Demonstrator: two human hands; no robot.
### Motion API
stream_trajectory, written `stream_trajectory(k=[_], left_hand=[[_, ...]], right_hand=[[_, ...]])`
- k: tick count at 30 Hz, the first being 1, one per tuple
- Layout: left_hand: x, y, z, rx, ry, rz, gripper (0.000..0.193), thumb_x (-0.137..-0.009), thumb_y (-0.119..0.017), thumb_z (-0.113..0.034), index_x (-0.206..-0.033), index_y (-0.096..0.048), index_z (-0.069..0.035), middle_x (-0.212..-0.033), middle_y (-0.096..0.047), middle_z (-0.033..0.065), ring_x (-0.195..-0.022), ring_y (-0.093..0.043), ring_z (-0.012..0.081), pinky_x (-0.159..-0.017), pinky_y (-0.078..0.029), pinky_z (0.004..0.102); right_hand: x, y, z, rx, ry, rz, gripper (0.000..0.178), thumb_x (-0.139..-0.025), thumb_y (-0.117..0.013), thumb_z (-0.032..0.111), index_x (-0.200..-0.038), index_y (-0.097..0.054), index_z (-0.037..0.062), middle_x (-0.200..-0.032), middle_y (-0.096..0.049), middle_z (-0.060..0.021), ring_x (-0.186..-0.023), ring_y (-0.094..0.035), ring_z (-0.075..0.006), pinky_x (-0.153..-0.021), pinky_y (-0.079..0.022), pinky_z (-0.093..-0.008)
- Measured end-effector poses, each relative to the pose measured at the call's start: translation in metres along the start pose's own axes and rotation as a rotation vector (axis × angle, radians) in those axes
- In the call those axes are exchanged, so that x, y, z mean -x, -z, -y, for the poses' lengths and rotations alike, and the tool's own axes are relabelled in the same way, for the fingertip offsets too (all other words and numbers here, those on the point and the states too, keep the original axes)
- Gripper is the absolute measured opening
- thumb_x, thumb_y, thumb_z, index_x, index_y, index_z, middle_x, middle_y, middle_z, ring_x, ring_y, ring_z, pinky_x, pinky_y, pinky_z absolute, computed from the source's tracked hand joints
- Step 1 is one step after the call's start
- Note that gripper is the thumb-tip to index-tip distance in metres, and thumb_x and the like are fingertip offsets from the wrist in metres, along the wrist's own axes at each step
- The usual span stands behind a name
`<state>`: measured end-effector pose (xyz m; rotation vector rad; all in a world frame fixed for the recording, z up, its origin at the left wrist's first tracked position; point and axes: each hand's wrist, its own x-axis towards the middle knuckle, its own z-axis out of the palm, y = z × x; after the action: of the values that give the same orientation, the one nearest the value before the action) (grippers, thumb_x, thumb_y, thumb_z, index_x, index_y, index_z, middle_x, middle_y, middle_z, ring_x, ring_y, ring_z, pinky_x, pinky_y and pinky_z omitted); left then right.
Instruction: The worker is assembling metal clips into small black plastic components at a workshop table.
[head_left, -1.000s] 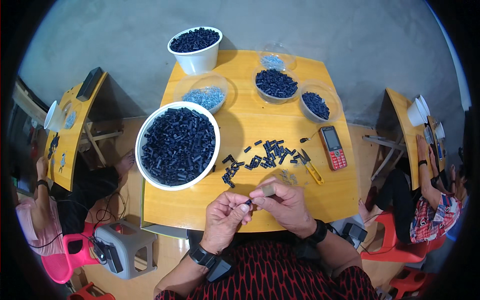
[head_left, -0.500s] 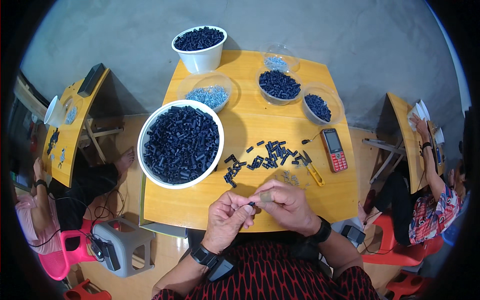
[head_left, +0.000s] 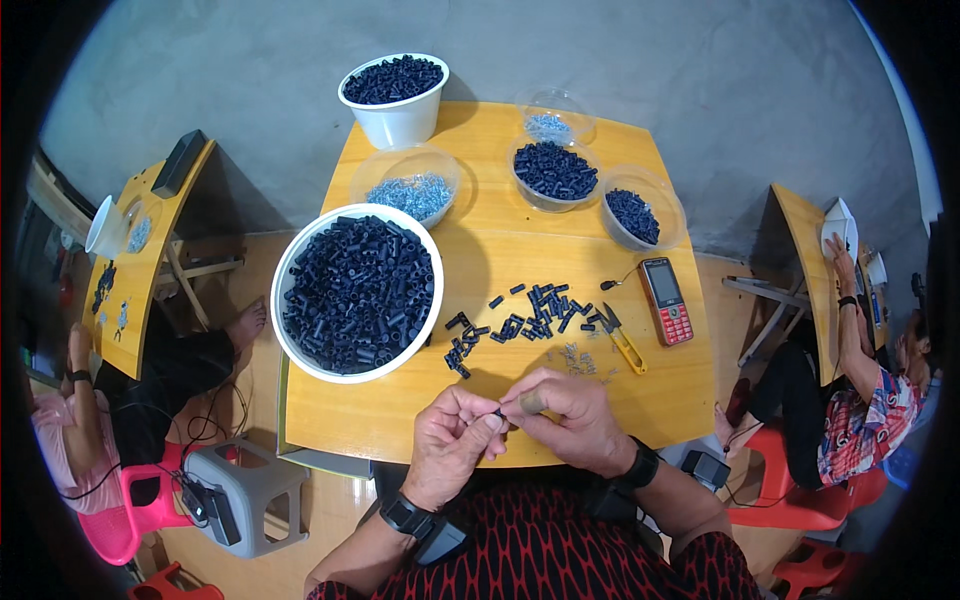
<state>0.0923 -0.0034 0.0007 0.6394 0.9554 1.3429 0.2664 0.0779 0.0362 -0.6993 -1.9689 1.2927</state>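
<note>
Above the table's near edge, my left hand (head_left: 452,438) pinches a small black plastic tube (head_left: 498,412) between thumb and forefinger. My right hand (head_left: 572,418), with a tan patch on one finger, meets it from the right. Its thumb and forefinger are pressed together at the tube's end; anything tiny between them is hidden. Just beyond my hands lies a loose heap of black tubes (head_left: 540,312). Small silvery metal pieces (head_left: 572,358) are scattered nearer my right hand. Beside them rest yellow-handled snips (head_left: 627,350).
A large white bucket (head_left: 284,330) of black tubes stands left, another white bucket (head_left: 395,125) at the back. Clear tubs hold metal bits (head_left: 412,195) and black parts (head_left: 553,172). A red-black phone (head_left: 668,300) lies right. People work at side tables (head_left: 150,280).
My right forefinger has bent and drawn in, with the fingertips now pinched at the tube's end. My left hand keeps its hold. At the right table, a person's hand has shifted by the white container.
</note>
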Motion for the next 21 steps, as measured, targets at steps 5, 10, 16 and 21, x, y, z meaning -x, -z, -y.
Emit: stream_trajectory(k=[5,10,16,21], left_hand=[[0.001,-0.004,-0.004,-0.042,0.023,0.026,0.008,-0.099,-0.062,-0.003,-0.105,-0.058,-0.003,-0.089,-0.069,0.0063,-0.069,-0.064,0.0078,-0.060,-0.051,0.0196],[0.001,-0.002,-0.001,-0.021,0.002,0.016,0.010,-0.099,-0.062,-0.005,-0.107,-0.057,-0.003,-0.088,-0.069,0.0053,-0.067,-0.062,0.0065,-0.060,-0.050,0.0189],[0.000,0.000,-0.002,-0.012,0.017,0.005,0.010,-0.099,-0.062,-0.004,-0.108,-0.058,-0.004,-0.087,-0.069,0.0048,-0.066,-0.061,0.0063,-0.060,-0.050,0.0191],[0.000,0.001,-0.002,-0.009,0.020,0.009,0.010,-0.098,-0.061,-0.003,-0.108,-0.058,-0.004,-0.088,-0.069,0.0048,-0.066,-0.061,0.0063,-0.060,-0.051,0.0191]], right_hand=[[-0.002,0.012,0.002,-0.013,-0.003,0.069,0.005,-0.089,-0.071,0.000,-0.094,-0.073,0.0008,-0.092,-0.069,-0.0079,-0.082,-0.068,-0.0170,-0.071,-0.053,-0.0279],[-0.032,0.036,-0.005,0.512,-0.034,-0.042,0.007,-0.089,-0.068,0.003,-0.095,-0.070,-0.0009,-0.087,-0.063,-0.0125,-0.076,-0.064,-0.0248,-0.067,-0.049,-0.0341],[-0.053,0.029,-0.016,0.678,-0.020,0.021,0.010,-0.088,-0.065,0.006,-0.093,-0.069,-0.0014,-0.087,-0.058,-0.0142,-0.079,-0.061,-0.0316,-0.070,-0.049,-0.0400],[-0.057,0.028,-0.018,0.723,-0.032,0.065,0.008,-0.087,-0.066,0.006,-0.090,-0.069,-0.0006,-0.088,-0.059,-0.0142,-0.080,-0.063,-0.0320,-0.071,-0.051,-0.0407]])
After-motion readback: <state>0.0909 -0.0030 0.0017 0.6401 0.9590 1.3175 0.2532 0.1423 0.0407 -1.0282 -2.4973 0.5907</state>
